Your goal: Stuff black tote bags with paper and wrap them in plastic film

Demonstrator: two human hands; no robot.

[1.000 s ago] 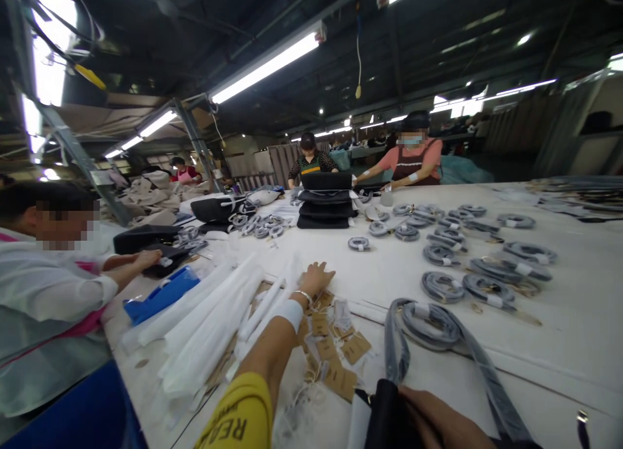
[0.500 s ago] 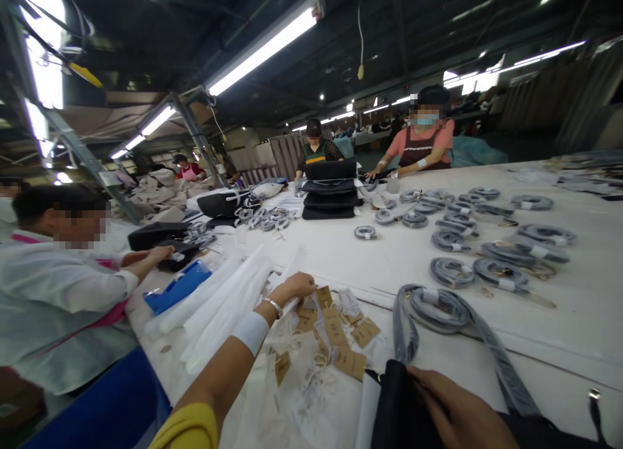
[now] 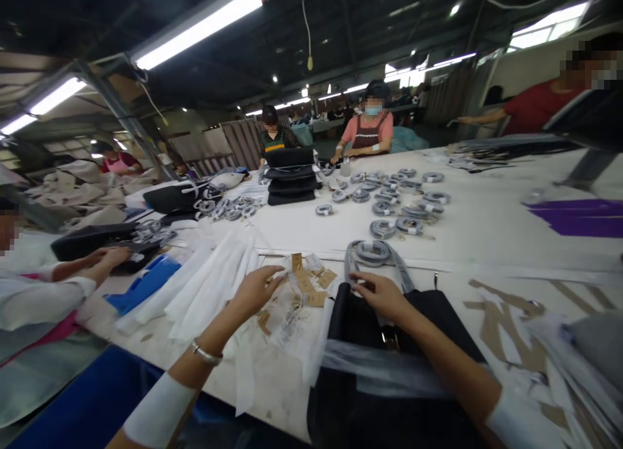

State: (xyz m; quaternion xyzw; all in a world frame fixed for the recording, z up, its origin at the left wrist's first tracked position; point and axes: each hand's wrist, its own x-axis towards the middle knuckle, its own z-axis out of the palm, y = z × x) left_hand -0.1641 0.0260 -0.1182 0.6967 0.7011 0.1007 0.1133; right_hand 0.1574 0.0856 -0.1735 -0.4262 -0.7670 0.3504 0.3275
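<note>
Brown paper tags [image 3: 305, 283] with thin strings and clear plastic lie in a loose pile on the white table. Just left of them my left hand [image 3: 259, 287] hovers with its fingers apart, and nothing shows in it. A black bag [image 3: 360, 416] lies in front of me at the right, crossed by a clear plastic strip. My right hand [image 3: 382, 294] is over the bag's upper edge, thumb and fingers parted. Behind it a coiled grey strap [image 3: 374, 252] rests at the top of the bag.
White sheets [image 3: 209, 293] and a blue piece [image 3: 146, 281] lie left, near a person's hands. Wrapped grey strap coils [image 3: 382, 228] and stacked black bags [image 3: 291, 184] stand farther back. Brown strips [image 3: 506, 326] and purple sheets [image 3: 579, 217] are at the right. Other people work around the table.
The view has swung right. My left hand has drawn back from the far edge of the tags and opened. My right hand has moved up along the black bag, which shows more fully.
</note>
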